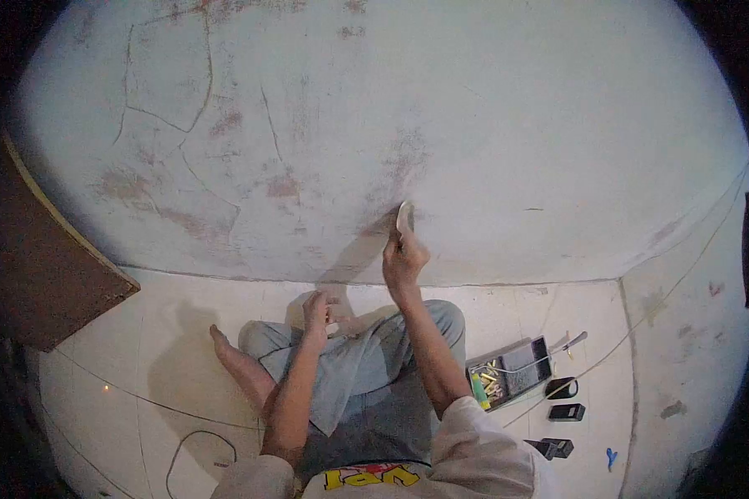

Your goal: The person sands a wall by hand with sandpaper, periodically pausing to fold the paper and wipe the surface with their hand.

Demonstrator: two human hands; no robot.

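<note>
My right hand is raised to the wall, its fingers wrapped round a putty knife. The pale, narrow blade points up and meets or nearly meets the wall, beside a scuffed reddish patch. The handle is mostly hidden in my grip. Lower and to the left, my left hand hovers over my crossed legs, near the knee, with loosely bent fingers that look apart. Nothing distinct shows in it. Cracks and rough reddish-brown patches mark the wall's left part.
To my right on the tiled floor lies a black tray with small yellowish pieces and a thin metal rod. Several black items and a blue clip-like object lie near it. A brown board stands at left; cables cross the floor.
</note>
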